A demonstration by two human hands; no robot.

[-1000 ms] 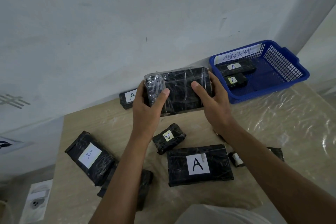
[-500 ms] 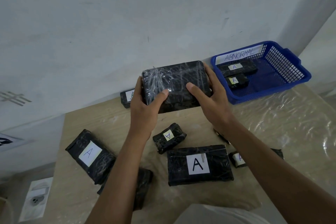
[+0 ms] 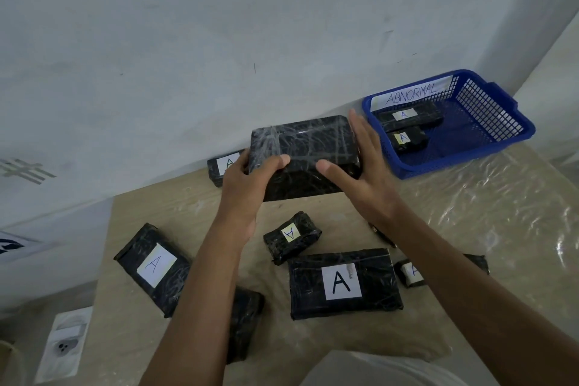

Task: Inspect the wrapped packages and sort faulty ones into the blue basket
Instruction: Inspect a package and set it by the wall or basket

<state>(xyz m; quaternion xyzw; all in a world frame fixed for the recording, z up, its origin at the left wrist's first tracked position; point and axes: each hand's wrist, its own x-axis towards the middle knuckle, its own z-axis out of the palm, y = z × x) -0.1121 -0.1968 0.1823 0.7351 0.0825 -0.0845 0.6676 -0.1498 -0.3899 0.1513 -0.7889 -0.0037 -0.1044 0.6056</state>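
The left hand (image 3: 247, 178) grips the left end of a big black package (image 3: 305, 153), thumb on top. The right hand (image 3: 360, 163) lies flat against its right end, fingers straight. Just right of that hand sits the blue basket (image 3: 488, 138).

Both forearms are bare from wrist to elbow — no sleeves, watch, rings or gloves show on the left hand (image 3: 247, 185) or the right hand (image 3: 365, 172). Below the elbows, a pale grey-white garment (image 3: 376, 370) — apparently a shirt — fills the bottom edge.
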